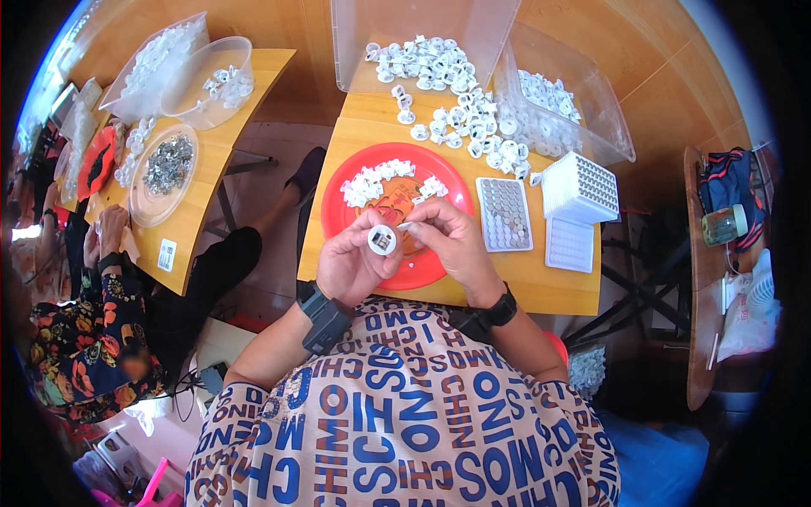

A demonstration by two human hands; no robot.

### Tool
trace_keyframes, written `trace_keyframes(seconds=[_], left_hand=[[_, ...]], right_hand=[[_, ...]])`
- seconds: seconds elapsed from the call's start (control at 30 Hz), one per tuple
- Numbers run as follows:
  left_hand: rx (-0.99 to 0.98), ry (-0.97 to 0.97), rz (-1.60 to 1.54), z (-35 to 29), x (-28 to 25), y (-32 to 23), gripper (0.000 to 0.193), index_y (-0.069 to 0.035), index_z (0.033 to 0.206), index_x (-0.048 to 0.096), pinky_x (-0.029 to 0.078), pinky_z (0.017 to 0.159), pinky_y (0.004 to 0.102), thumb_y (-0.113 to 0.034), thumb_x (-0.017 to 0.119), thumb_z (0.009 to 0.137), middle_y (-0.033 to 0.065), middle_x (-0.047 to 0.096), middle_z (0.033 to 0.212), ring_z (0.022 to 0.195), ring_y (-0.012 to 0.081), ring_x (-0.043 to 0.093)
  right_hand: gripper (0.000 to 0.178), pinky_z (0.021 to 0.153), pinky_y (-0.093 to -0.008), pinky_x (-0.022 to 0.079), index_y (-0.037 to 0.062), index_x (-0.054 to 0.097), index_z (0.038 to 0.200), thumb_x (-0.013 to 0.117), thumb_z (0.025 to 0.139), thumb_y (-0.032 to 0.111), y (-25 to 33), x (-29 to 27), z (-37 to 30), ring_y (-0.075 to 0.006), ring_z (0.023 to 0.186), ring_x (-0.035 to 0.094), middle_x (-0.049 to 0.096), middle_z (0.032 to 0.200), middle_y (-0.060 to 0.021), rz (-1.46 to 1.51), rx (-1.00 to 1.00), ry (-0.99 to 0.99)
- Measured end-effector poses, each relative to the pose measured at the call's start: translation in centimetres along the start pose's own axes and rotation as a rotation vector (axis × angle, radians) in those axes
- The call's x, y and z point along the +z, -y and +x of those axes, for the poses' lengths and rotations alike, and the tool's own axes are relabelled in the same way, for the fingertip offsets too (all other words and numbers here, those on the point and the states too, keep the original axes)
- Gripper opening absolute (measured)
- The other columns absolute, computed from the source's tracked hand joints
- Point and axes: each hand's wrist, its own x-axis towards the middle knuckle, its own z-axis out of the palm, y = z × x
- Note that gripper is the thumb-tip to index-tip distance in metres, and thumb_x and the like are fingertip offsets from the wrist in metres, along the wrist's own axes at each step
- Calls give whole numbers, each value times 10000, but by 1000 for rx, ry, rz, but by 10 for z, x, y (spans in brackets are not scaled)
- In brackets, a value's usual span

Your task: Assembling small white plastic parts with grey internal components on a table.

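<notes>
Over the red plate [334,232], my left hand [348,264] is closed around a small white round plastic housing [383,240]. Metal contacts show in its dark opening, which faces up. Close beside it, my right hand [456,253] pinches a small pale, thin piece [405,226] between thumb and finger; its exact kind is too small to tell. Several small white plastic parts [378,179] lie in heaps on the plate's far side. Right of the plate sits a white tray [511,248] holding rows of round silver discs like button cells.
White stacked trays [570,190] stand at the right, behind another pale tray [568,245]. White round housings [473,114] are piled at the back, before clear plastic bins [608,127]. On the left, a person's hands [108,232] work at another table [215,182] with a bowl of metal parts [169,165].
</notes>
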Motion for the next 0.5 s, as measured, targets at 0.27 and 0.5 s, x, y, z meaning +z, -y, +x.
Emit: trace_keyframes(seconds=[0.27,0.5], left_hand=[[62,-135,20,-1,10,-1,167,-42,885,489,428,576,319,-205,525,883,136,538,771,626,248,541],[23,-32,60,-2,7,-1,177,-40,899,493,433,572,300,-214,525,885,140,544,788,628,240,551]], right_hand=[[63,605,-227,490,31,600,961,568,935,79,6,3,-3,-77,670,577,610,792,-18,194,250,85],[64,618,-232,495,50,573,983,554,929,79,5,-1,-3,-96,686,592,622,822,-36,221,282,95]])
